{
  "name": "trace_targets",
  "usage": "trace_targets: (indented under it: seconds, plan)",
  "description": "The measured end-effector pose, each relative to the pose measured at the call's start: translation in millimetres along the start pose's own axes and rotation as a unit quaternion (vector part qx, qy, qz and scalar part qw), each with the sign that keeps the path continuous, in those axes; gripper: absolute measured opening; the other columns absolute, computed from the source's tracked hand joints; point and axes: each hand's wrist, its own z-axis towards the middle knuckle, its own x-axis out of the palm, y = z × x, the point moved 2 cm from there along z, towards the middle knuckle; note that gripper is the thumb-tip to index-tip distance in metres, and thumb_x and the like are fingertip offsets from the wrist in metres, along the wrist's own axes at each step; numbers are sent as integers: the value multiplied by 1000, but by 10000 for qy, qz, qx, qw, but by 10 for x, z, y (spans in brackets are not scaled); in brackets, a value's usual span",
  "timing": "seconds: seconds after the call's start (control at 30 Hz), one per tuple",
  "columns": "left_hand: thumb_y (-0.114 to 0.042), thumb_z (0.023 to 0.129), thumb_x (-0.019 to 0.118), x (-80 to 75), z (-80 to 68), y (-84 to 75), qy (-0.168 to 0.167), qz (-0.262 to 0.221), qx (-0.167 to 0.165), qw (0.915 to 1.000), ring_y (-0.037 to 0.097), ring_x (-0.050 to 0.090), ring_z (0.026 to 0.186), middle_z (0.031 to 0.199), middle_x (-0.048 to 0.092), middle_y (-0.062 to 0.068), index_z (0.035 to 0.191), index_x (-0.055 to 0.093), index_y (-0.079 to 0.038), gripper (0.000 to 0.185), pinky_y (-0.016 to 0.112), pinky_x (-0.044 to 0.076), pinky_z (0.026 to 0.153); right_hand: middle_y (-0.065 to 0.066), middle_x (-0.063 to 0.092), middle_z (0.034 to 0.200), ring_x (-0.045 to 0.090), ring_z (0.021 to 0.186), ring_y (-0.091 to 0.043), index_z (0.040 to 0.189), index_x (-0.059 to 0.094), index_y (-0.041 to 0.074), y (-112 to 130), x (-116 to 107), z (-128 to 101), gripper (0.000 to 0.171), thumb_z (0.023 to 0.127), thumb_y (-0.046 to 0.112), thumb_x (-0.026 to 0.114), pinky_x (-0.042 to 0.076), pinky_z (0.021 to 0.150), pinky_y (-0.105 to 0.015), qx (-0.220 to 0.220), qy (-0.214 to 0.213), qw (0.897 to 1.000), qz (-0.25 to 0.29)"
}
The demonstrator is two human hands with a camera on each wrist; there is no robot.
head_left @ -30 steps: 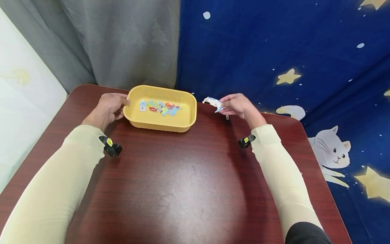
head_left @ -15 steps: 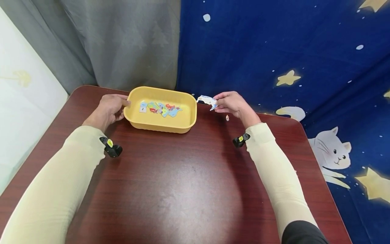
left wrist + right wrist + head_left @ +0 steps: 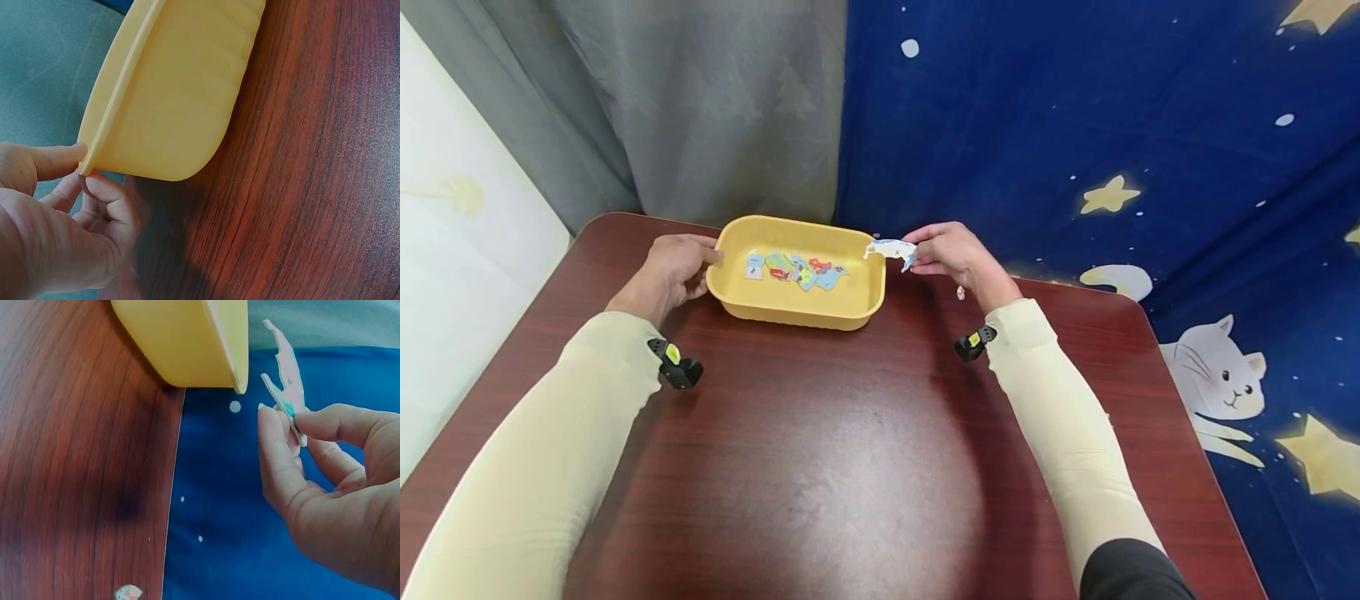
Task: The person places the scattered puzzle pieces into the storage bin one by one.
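Left hand [image 3: 668, 271]: grip clamped on the left short end of the yellow tray [image 3: 790, 312], thumb on top of the rim, fingers curled under it. The left wrist view shows that pinch at the rim corner [image 3: 87, 164].

Right hand [image 3: 951, 252]: grip clamped on a flat cut-out piece [image 3: 891, 248], white with blue print, pinched between thumb and fingers. The piece is held in the air right at the tray's right rim, its tip just over the far-right corner of the tray. In the right wrist view the piece [image 3: 286, 381] is seen edge-on, close to the tray wall [image 3: 187, 344] but apart from it.

The tray sits on the dark red worktop [image 3: 820, 467], near its far edge, left of centre. Inside lies a loose cluster of coloured pieces [image 3: 797, 269] spread over the tray floor: blue, green, red, some overlapping.

One small pale scrap [image 3: 960, 292] lies on the worktop just below the right hand, near the far-right edge; it also shows in the right wrist view [image 3: 128, 592].

Both forearms are in cream sleeves, each with a black wrist camera.

Behind the worktop: grey curtain at left, blue cloth with stars and cats at right.
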Motion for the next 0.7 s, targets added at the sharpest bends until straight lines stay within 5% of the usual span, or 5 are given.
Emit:
trace_targets:
  seconds: [0.7]
  plan:
    - [-17,90,56,13,22,6,-36,-114,9,9999,12,48,51,78,55,4,127,47,-9,39,24,42,46,-18,61,91,58,70,-24,106,62,-5,-13,332,158,27,79,-9,57,47,80,-42,146,39,9992,378]
